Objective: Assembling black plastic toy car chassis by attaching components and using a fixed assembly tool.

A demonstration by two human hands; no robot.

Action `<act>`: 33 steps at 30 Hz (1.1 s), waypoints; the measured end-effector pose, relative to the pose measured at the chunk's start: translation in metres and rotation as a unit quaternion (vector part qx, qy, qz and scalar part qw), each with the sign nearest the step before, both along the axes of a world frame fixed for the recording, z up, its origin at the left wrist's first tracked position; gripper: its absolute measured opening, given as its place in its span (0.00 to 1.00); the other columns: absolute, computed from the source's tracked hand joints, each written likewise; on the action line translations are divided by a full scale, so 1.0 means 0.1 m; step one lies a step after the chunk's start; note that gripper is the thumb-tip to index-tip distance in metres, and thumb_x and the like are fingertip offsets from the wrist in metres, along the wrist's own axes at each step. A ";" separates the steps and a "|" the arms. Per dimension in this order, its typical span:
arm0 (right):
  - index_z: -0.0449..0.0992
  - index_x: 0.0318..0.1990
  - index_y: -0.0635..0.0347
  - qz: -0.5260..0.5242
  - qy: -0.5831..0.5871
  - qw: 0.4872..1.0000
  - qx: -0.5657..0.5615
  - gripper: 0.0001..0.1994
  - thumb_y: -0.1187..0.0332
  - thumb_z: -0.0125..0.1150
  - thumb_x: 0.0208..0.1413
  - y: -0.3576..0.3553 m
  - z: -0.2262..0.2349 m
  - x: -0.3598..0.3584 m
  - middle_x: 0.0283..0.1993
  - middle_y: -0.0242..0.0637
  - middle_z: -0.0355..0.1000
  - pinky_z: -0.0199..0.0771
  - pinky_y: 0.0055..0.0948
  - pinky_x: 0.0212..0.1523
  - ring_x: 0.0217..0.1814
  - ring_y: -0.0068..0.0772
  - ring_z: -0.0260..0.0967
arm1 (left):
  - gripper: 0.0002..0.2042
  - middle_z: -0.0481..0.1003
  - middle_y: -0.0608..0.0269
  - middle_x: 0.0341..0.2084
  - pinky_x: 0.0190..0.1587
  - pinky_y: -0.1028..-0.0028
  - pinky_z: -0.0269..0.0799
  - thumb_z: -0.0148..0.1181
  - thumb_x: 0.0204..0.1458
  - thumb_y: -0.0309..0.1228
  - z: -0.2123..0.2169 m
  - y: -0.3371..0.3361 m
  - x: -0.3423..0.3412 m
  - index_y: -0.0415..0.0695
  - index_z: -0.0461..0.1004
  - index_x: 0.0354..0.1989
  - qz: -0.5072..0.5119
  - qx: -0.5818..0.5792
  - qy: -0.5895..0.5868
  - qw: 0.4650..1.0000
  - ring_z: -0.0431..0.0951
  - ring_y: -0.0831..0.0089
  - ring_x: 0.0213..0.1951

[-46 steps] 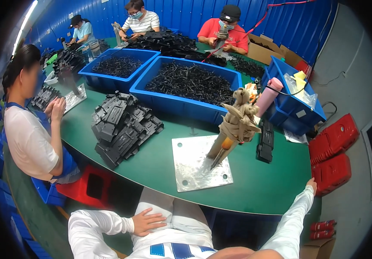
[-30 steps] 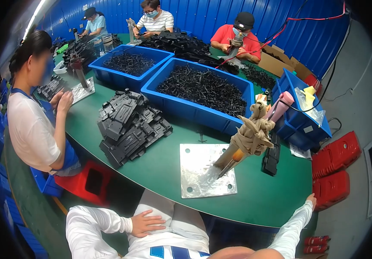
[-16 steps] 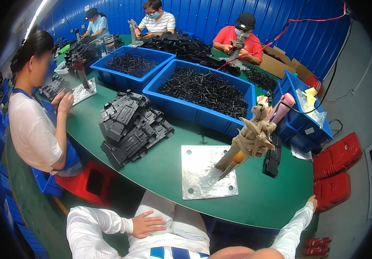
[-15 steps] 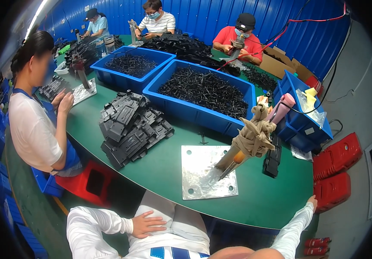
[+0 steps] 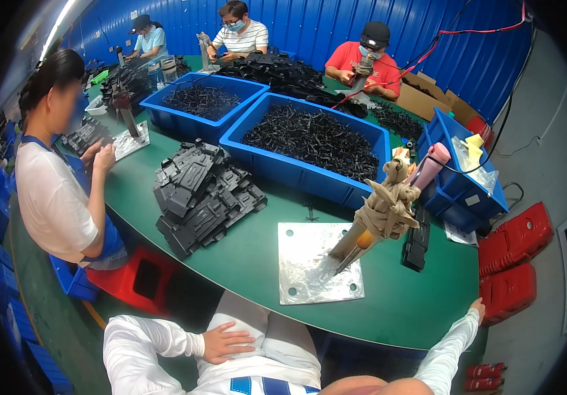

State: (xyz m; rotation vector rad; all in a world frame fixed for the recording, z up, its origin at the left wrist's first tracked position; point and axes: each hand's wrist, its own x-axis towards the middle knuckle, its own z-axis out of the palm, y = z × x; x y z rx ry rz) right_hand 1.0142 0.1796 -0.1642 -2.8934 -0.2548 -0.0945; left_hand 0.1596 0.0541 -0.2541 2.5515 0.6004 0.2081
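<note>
1. The left hand (image 5: 225, 342) is laid flat on the person's own thigh, fingers spread and relaxed, with nothing grasped.
2. The right hand (image 5: 476, 307) is seen at the near right edge of the green table (image 5: 244, 263); only its tip shows past the white sleeve, so whether it is clenched or loose cannot be told.
3. Between the two hands, on the table just in front of the person, a square metal plate (image 5: 310, 260) with corner holes is laid flat.
4. A tilted metal fixture (image 5: 379, 217), wrapped in beige tape at its upper end, is mounted on that plate and leans to the right.
5. A stack of black flat parts (image 5: 416, 240) is placed just right of the fixture.
6. A heap of dark grey moulded parts (image 5: 201, 194) is piled left of the plate.
7. Behind these, two blue bins (image 5: 310, 141) filled with small black pieces are set side by side.
8. A co-worker in a white shirt (image 5: 53, 197) is seated at the left, and three more people are seated at the far side.
</note>
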 end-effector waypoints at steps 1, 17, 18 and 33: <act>0.76 0.53 0.59 -0.001 0.001 1.000 -0.002 0.32 0.41 0.36 0.63 -0.01 0.00 0.00 0.54 0.49 0.74 0.69 0.52 0.55 0.57 0.55 0.70 | 0.31 0.51 0.63 0.71 0.68 0.45 0.36 0.43 0.55 0.43 0.01 0.01 0.00 0.59 0.52 0.71 -0.001 -0.002 0.001 1.000 0.49 0.65 0.72; 0.75 0.53 0.59 -0.009 0.007 1.000 0.010 0.32 0.42 0.35 0.63 0.01 0.01 -0.02 0.54 0.48 0.74 0.69 0.50 0.55 0.57 0.54 0.71 | 0.33 0.49 0.62 0.72 0.69 0.43 0.40 0.48 0.54 0.42 0.03 0.03 0.05 0.59 0.51 0.71 -0.017 0.013 0.030 0.999 0.49 0.63 0.72; 0.75 0.53 0.59 -0.006 0.008 1.000 0.012 0.32 0.42 0.35 0.63 0.03 0.03 -0.04 0.54 0.48 0.74 0.69 0.50 0.56 0.57 0.54 0.71 | 0.33 0.50 0.62 0.71 0.69 0.43 0.40 0.48 0.54 0.42 0.04 0.03 0.05 0.59 0.51 0.71 -0.012 0.013 0.027 0.999 0.50 0.63 0.71; 0.77 0.53 0.55 -0.006 0.003 1.000 0.030 0.34 0.39 0.31 0.60 -0.07 -0.23 0.28 0.55 0.47 0.73 0.68 0.52 0.57 0.58 0.53 0.70 | 0.33 0.55 0.63 0.69 0.67 0.44 0.41 0.50 0.52 0.44 -0.04 -0.01 -0.02 0.60 0.55 0.70 0.000 0.017 0.046 0.999 0.54 0.64 0.70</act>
